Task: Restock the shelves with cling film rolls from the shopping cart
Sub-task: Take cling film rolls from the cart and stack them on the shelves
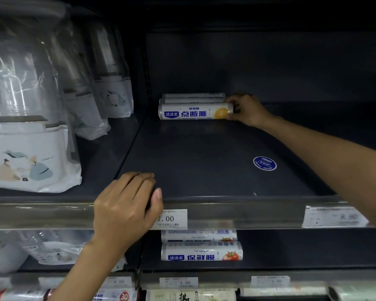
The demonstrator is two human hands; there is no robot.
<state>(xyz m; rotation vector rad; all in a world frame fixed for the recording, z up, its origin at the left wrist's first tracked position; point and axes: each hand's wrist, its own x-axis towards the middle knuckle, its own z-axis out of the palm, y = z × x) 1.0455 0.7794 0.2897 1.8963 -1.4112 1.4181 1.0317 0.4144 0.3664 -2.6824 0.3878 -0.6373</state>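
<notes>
A white cling film roll (pixel 191 113) with blue lettering and an orange picture lies on its side at the back left of the dark shelf (pixel 204 161). My right hand (pixel 246 109) reaches deep into the shelf and grips the roll's right end. Behind it lie two more rolls (pixel 193 98), stacked against the back wall. My left hand (pixel 126 203) rests on the shelf's front rail (pixel 237 211), fingers curled over its edge, holding nothing else. The cart is out of view.
Bagged plastic cups (pixel 30 127) fill the shelf section to the left. Price tags (pixel 172 219) sit on the clear front rail. Two more cling film rolls (pixel 201 250) lie on the shelf below. A round blue sticker (pixel 264 163) marks the shelf floor.
</notes>
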